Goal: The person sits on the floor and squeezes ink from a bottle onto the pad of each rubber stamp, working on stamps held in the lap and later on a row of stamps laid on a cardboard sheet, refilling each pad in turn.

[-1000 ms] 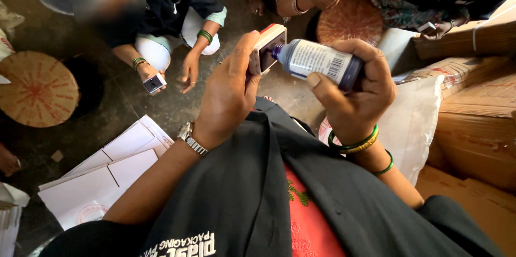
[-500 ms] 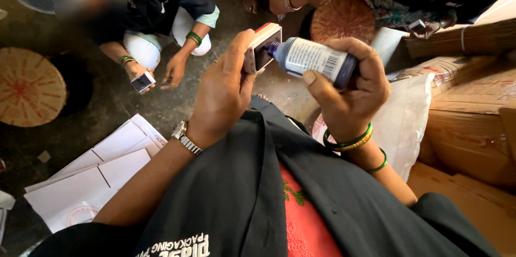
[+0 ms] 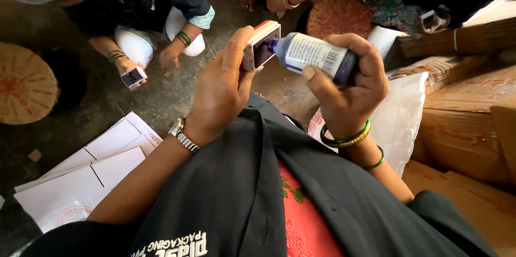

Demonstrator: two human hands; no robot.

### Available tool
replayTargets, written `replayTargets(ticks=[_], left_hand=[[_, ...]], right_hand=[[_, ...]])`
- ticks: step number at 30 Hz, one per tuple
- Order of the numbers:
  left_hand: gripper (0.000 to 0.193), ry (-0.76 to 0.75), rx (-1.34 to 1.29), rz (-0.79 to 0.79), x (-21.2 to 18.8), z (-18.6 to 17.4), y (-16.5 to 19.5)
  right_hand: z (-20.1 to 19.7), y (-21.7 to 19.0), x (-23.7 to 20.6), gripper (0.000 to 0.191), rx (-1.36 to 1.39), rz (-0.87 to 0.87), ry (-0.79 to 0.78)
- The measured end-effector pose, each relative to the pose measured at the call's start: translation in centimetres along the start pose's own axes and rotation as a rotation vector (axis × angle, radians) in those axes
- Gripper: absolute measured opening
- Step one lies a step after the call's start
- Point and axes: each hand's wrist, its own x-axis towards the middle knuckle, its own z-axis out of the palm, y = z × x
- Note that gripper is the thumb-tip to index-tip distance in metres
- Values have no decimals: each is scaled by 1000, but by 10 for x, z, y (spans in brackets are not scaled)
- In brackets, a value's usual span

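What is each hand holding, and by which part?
Left hand grips a small box by its lower end. Right hand wraps the bottle around its base, nozzle at the box.

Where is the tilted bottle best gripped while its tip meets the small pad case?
Probably round the labelled barrel of the bottle, from its base end, as the right hand does; that leaves the nozzle free against the pad case held by the left hand.
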Motion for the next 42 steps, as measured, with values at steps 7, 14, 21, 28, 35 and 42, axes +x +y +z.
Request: replayTargets(ticks=[7,14,21,28,35,42], left_hand=[[61,20,-5,42,0,4,-1],[62,-21,-31,-42,0,6,-3],[63,22,-4,23,-4,7,-4],[60,13,-33,-39,-5,8,-4],[59,16,-36,-34,-6,6,-4],[60,19,-35,-30,-10,8,-2]], right_hand=[[-1,2,0,37,62,26,-3],[-3,2,0,38,13,11,-15],[-2,8,-1,37,54,41,4],[-3,10,-3,36,58,43,0],[-2,8,-9,36,50,55,-4],[-3,8,-15,36,15,26,-5]])
